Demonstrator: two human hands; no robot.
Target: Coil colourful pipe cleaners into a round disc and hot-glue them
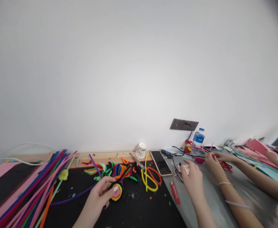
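Left hand point(105, 191) pinches a round, colourful disc point(117, 194) over the black mat point(143, 209); right hand point(191, 177) at a small pale object point(185, 170), grip unclear. Shaped pieces point(127, 171) behind look done; long pipe cleaners point(32, 196) lie unshaped.

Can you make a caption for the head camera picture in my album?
A left hand holds a colourful ringed disc near bright pipe cleaners.

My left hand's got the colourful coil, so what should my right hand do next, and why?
Probably secure the pale item at your right hand, whose grip looks unclear; your left hand holds the colourful coil.
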